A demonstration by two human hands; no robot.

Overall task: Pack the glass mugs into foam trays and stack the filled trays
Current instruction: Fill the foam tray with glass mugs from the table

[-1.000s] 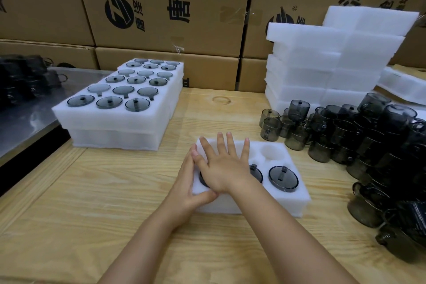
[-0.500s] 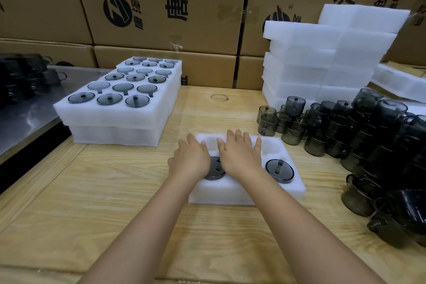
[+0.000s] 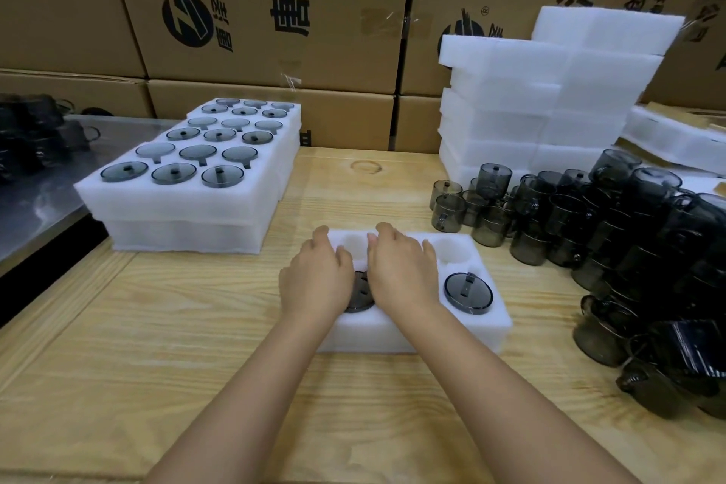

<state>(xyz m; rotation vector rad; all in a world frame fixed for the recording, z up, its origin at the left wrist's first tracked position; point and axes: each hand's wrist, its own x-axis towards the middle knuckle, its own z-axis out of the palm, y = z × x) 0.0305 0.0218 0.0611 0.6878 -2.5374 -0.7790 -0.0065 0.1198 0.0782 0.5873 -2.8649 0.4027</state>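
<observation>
A white foam tray [image 3: 416, 334] lies on the wooden table in front of me. Both hands rest palm down on it, side by side. My left hand [image 3: 316, 281] covers the tray's left part and my right hand [image 3: 404, 273] its middle. Between them shows part of a smoky glass mug [image 3: 359, 297] sunk in a pocket. A second mug [image 3: 467, 293] sits in the front right pocket. The back right pocket [image 3: 455, 253] is empty. The pockets under my hands are hidden.
Stacked filled trays [image 3: 176, 204] stand at the left. A tall stack of empty foam trays [image 3: 550, 98] stands at the back right, with a pile of loose dark mugs [image 3: 636, 232] in front of it. Cardboard boxes [image 3: 275, 12] wall the back. A metal surface [image 3: 39, 189] lies far left.
My hands, one laid over the other on the tray's left mug a second ago, have parted and now lie side by side on the tray.
</observation>
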